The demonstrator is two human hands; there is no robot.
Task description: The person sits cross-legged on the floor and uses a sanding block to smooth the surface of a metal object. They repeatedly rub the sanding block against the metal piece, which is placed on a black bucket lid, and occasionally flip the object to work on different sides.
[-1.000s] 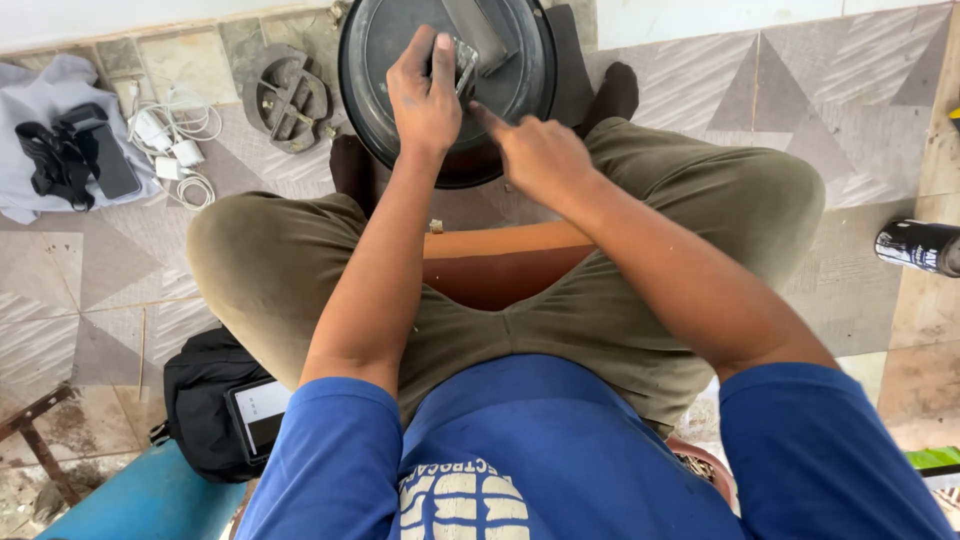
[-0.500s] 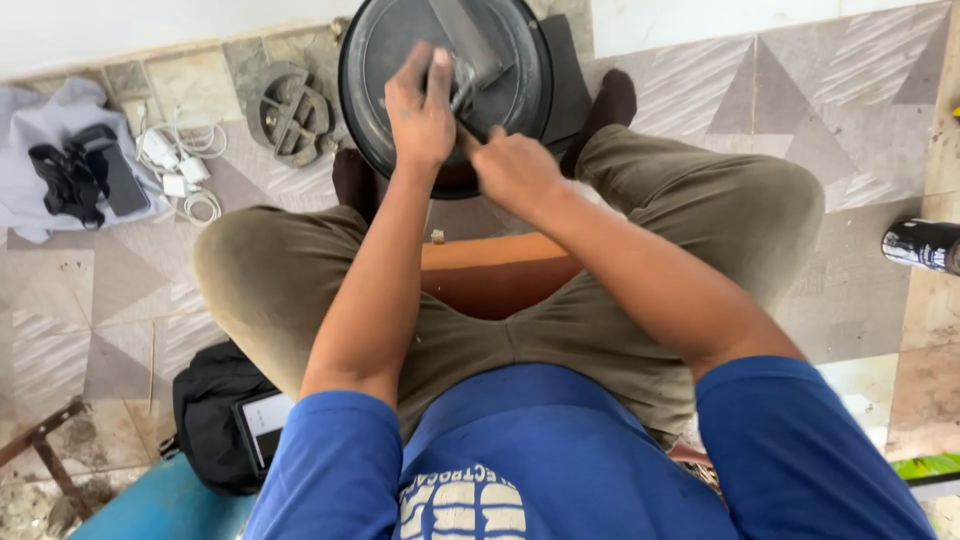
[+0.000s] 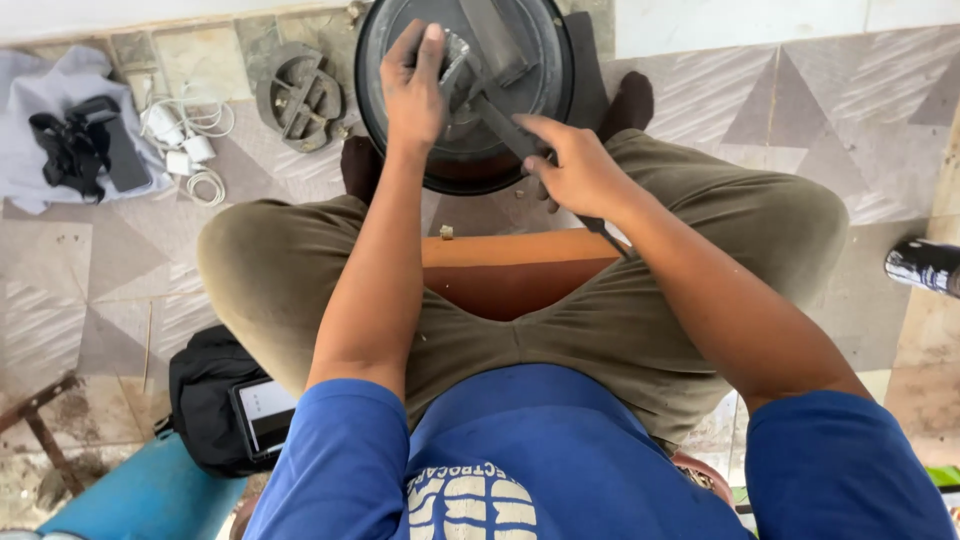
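While the left hand [image 3: 412, 92] presses its fingers onto the crumpled silvery piece at the centre of the round black metal pan [image 3: 395, 150] on the tiled floor [image 3: 800, 110] between the feet, the right hand [image 3: 575, 170] has drawn back toward the knee since a second ago. It is closed around a long dark flat tool [image 3: 500, 118], whose tip now lies over the pan's middle, so the work there looks ongoing. A grey slotted metal disc [image 3: 298, 97] lies beside the pan.

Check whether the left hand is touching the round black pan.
Touching. The head view shows the left hand with fingers resting inside the round black pan, on its metal part.
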